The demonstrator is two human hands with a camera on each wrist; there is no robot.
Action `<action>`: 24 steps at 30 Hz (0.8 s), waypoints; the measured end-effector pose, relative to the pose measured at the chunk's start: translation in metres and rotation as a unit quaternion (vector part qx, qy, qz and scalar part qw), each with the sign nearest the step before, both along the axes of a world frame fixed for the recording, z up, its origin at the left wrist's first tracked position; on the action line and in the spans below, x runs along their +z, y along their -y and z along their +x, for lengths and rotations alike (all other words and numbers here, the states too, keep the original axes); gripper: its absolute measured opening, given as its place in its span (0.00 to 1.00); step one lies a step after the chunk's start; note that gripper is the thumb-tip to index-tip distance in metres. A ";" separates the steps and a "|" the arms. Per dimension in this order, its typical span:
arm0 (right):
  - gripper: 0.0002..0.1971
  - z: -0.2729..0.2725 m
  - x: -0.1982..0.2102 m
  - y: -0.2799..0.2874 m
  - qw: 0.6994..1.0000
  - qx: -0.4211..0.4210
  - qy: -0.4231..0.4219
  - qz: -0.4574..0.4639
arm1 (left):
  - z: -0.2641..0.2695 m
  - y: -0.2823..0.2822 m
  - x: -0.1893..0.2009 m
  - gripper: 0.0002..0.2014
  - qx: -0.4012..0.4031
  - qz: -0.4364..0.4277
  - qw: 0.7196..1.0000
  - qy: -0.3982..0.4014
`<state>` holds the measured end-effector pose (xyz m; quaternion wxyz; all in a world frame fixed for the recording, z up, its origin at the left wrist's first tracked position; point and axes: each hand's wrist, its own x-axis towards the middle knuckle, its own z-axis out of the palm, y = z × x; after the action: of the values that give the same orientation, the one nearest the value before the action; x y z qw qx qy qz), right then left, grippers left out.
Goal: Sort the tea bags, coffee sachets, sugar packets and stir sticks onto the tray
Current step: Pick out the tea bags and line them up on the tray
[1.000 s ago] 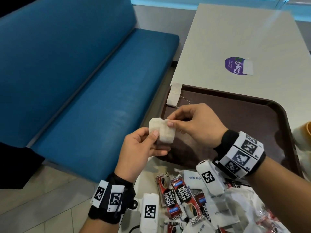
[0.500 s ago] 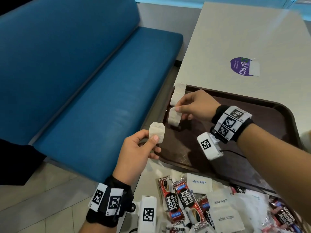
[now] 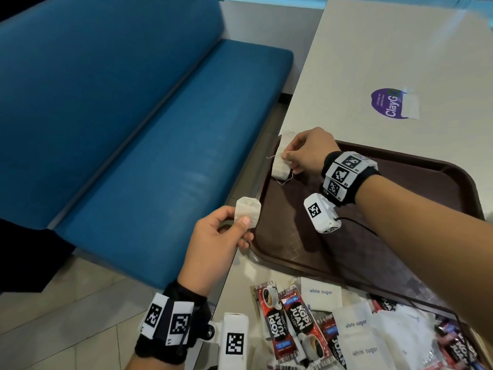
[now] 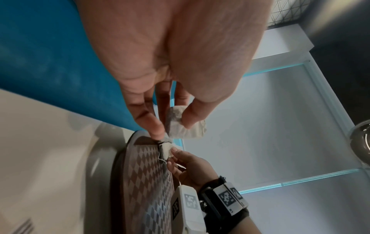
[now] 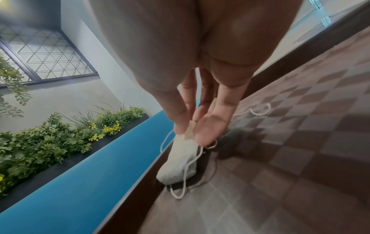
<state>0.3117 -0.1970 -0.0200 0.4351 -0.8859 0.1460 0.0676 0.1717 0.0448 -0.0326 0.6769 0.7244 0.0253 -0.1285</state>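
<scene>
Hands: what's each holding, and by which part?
Left hand pinches a tea bag by its lower edge. Right hand pinches another tea bag by its top end, at the tray corner.

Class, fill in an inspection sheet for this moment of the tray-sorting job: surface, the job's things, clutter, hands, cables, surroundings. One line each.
Surface: pale table, brown tray on it.
Job's things: two tea bags, one in each hand; a third tea bag lies at the tray's far left corner; coffee sachets and sugar packets piled on the table in front of the tray; stir sticks not seen.
Clutter: purple sticker on the table.
Hands: left hand pinches a tea bag off the tray's left edge; right hand lowers its tea bag at the tray's far left corner.
Cables: black cable from the right wrist camera.
Surroundings: blue bench, tiled floor.
</scene>
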 end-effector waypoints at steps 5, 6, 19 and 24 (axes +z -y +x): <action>0.08 -0.004 -0.003 0.000 1.000 -0.020 -0.001 0.009 | 0.001 -0.002 0.000 0.07 0.004 0.033 0.999 0.029; 0.10 -0.006 -0.003 0.001 1.000 -0.028 0.001 0.010 | 0.001 -0.002 -0.001 0.08 0.006 0.037 0.999 0.033; 0.06 -0.091 0.042 -0.018 0.990 0.047 0.109 0.080 | -0.003 0.008 0.003 0.06 0.015 -0.042 0.999 0.021; 0.12 -0.132 0.047 -0.029 0.982 0.109 0.094 0.118 | -0.005 0.017 0.012 0.11 0.026 -0.091 0.995 0.014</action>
<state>0.1793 -0.1676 0.0271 0.5387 -0.8411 -0.0023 0.0482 0.1666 0.0273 -0.0204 0.7431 0.6610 0.0225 -0.1024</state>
